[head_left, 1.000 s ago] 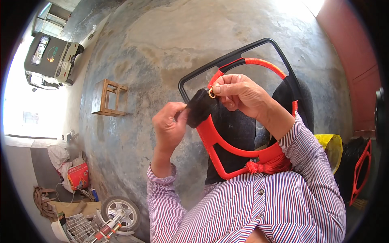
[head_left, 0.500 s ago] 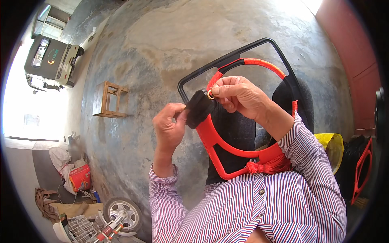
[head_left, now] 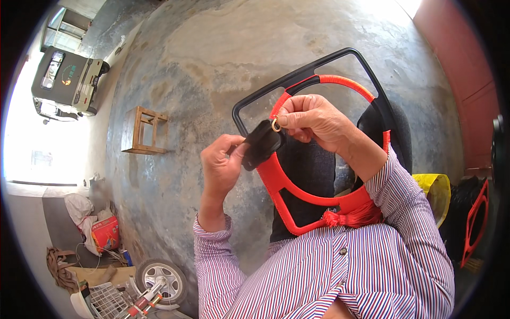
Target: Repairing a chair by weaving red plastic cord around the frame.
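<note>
A black-and-red frame (head_left: 276, 183) lies across my lap, its ring and lower half wrapped in red cord and its upper bar bare black. My left hand (head_left: 220, 162) pinches the near edge of a dark, blurred flat piece (head_left: 263, 144) in front of the frame's left side; its kind does not show. In the pinched thumb and fingers of my right hand (head_left: 313, 122) is a small gold-coloured ring (head_left: 275, 125), which touches the upper edge of the dark piece. Red cord hangs in a bundle (head_left: 353, 217) at the frame's near side, against my shirt.
A wooden stool (head_left: 143, 131) stands on the concrete floor to the left, with a three-wheeled vehicle (head_left: 66, 80) beyond. A wheel (head_left: 159, 279), a red bag (head_left: 105, 233) and a wire rack (head_left: 109, 300) lie at the lower left. At right are a yellow bag (head_left: 435, 194) and another red frame (head_left: 474, 228).
The dark piece has turned slightly between my hands and shows a longer, glossier face. Both hands stay almost where they were, and the frame has barely shifted.
</note>
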`<move>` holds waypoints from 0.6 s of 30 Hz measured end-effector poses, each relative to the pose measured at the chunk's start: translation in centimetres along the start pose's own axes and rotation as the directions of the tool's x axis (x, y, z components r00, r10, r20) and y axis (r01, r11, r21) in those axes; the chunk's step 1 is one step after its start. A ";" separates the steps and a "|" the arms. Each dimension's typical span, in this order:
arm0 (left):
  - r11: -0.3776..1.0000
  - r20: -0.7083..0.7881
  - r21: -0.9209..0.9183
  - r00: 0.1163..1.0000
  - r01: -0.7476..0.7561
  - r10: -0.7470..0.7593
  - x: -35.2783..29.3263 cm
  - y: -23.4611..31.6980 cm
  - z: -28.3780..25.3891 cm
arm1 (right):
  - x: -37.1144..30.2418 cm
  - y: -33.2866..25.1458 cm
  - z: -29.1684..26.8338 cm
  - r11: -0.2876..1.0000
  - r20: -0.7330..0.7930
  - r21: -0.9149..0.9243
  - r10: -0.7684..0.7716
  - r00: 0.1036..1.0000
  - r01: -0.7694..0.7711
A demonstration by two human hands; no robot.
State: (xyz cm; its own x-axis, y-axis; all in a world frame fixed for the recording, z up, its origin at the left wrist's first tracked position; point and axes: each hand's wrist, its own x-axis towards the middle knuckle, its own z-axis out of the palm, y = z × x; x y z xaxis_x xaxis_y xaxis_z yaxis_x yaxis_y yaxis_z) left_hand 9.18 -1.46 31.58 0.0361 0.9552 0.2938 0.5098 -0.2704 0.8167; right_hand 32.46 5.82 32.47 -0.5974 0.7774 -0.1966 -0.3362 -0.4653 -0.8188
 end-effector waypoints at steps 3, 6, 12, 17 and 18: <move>1.000 0.007 0.013 1.000 0.006 -0.006 0.0 0.1 -0.1 | 0.0 -0.1 -0.1 1.000 0.023 -0.013 -0.013 1.000 0.013; 1.000 0.012 0.006 1.000 0.023 -0.023 -0.1 -0.1 -0.2 | 0.0 0.0 -0.3 1.000 0.046 -0.026 -0.009 0.999 0.010; 0.988 0.052 -0.099 0.992 0.118 -0.113 0.0 -0.6 -0.2 | 0.1 0.0 -0.4 0.997 0.030 -0.081 -0.016 0.999 0.018; 0.983 0.056 -0.135 0.991 0.127 -0.121 0.0 -0.4 -0.3 | 0.1 0.0 -0.5 0.995 0.012 -0.100 -0.030 0.999 0.031; 0.982 0.055 -0.135 0.990 0.133 -0.127 0.0 -0.3 -0.3 | 0.1 0.1 -0.5 0.995 0.011 -0.097 -0.031 0.999 0.032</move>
State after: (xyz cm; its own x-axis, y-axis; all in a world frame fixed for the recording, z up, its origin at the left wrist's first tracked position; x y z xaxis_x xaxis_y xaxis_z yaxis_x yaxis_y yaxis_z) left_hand 8.75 -1.45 31.48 0.0188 0.9869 0.1600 0.3897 -0.1546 0.9079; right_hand 32.76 6.10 32.13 -0.5951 0.7865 -0.1651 -0.2825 -0.3971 -0.8732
